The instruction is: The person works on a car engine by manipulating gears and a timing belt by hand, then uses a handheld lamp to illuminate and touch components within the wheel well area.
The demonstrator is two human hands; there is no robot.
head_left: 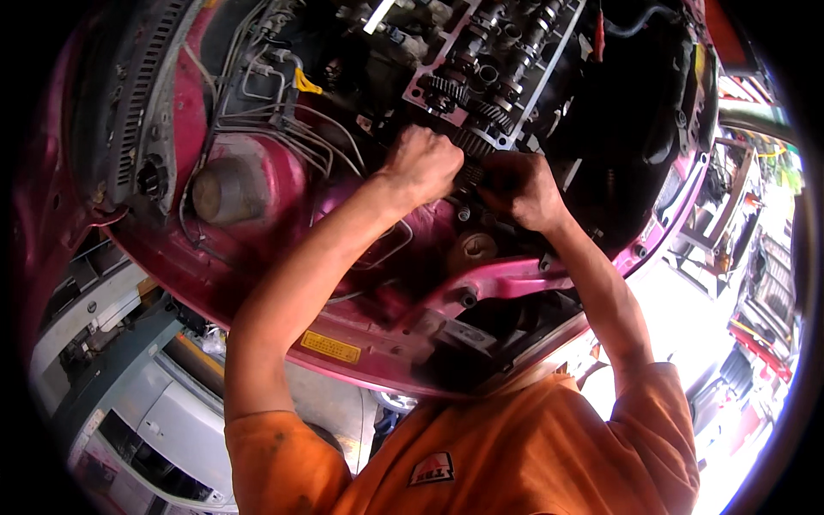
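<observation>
I lean over the open engine bay of a magenta car [257, 257]. My left hand [422, 163] is closed in a fist around the dark toothed belt [470, 163] at the near end of the engine. My right hand [519, 190] grips the same belt from the other side, its fingers curled over it. The two hands almost touch. Just beyond them sit toothed cam gears [445, 91] and the uncovered cylinder head with its camshafts [511, 47]. The lower run of the belt is hidden behind my hands.
A round strut tower cap [220, 190] stands to the left, with thin metal pipes [287, 129] and a yellow dipstick handle [306, 83] above it. A yellow sticker [330, 347] marks the front panel. White body panels [163, 421] lie lower left; workshop clutter [747, 283] is at right.
</observation>
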